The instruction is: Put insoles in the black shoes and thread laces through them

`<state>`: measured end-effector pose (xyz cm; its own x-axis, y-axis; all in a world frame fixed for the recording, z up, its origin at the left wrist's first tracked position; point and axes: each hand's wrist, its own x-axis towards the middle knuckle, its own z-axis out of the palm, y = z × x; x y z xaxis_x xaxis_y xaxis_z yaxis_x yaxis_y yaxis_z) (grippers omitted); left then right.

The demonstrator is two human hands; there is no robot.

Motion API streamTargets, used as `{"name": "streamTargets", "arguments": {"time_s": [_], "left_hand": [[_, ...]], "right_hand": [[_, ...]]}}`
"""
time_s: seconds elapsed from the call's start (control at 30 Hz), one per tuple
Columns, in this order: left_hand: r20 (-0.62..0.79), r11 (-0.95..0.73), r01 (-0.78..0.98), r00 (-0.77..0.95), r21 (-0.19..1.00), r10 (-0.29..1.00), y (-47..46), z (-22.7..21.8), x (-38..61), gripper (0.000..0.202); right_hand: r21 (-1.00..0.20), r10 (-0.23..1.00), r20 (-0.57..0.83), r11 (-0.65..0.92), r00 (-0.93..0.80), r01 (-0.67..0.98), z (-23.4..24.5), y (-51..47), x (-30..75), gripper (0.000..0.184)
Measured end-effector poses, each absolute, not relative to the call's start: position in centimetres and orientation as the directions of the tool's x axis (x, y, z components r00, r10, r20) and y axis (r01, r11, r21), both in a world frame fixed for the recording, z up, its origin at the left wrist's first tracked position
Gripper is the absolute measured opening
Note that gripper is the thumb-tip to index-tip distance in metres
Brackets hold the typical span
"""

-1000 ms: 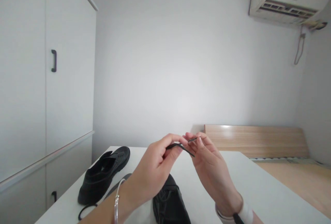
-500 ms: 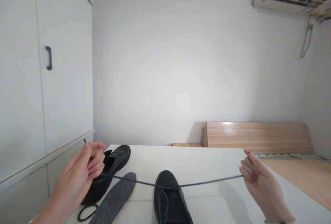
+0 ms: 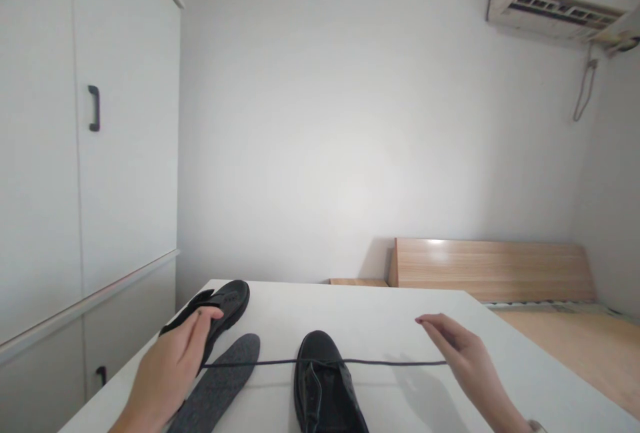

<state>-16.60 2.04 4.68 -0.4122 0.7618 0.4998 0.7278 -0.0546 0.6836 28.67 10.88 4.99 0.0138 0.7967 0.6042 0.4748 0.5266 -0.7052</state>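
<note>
Head view: shoelace (image 3: 380,361) taut, long axis left-right across lower frame, crossing near black shoe (image 3: 323,386) at lower centre. Left hand (image 3: 167,369) at lower left, fingers loosely curled on left end, above insole (image 3: 225,373). Right hand (image 3: 463,353) at lower right, fingers half-extended, palm down, low over tabletop (image 3: 370,313) — grips right end. Pinch points hidden beneath both hands.

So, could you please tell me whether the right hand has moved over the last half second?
Yes. The right hand has dropped and drawn in leftward toward the middle shoe, still holding the lace.
</note>
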Motion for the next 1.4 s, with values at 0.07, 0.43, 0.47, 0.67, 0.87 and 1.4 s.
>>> {"name": "streamTargets", "arguments": {"time_s": [0.07, 0.43, 0.47, 0.67, 0.87, 1.4], "left_hand": [[0.445, -0.009, 0.851, -0.265, 0.525, 0.856, 2.2, 5.5, -14.2, 0.032], [0.342, -0.393, 0.762, 0.238, 0.515, 0.909, 3.8, 5.4, -6.4, 0.018], [0.358, -0.409, 0.744, 0.242, 0.528, 0.902, 3.8, 5.0, -6.4, 0.018], [0.37, -0.441, 0.752, 0.279, 0.49, 0.886, 2.8, 4.2, -6.0, 0.02], [0.333, -0.442, 0.801, 0.321, 0.404, 0.887, 2.4, 4.2, -5.8, 0.02], [0.375, -0.41, 0.765, 0.238, 0.496, 0.896, 2.6, 3.9, -5.6, 0.024]], "right_hand": [[-0.682, 0.805, 0.567, 0.577, -0.174, 0.449, 5.6, 10.2, 26.4, 0.033], [-0.641, 0.775, 0.308, 0.598, -0.551, 0.482, 4.9, 8.5, 18.8, 0.012], [-0.657, 0.778, 0.301, 0.588, -0.551, 0.471, 4.5, 8.4, 19.0, 0.011], [-0.726, 0.797, 0.275, 0.539, -0.537, 0.428, 3.1, 8.3, 19.3, 0.012], [-0.745, 0.792, 0.299, 0.542, -0.532, 0.389, 2.3, 8.2, 19.0, 0.021], [-0.64, 0.718, 0.492, 0.682, -0.493, 0.355, 2.0, 8.5, 19.0, 0.018]]}}
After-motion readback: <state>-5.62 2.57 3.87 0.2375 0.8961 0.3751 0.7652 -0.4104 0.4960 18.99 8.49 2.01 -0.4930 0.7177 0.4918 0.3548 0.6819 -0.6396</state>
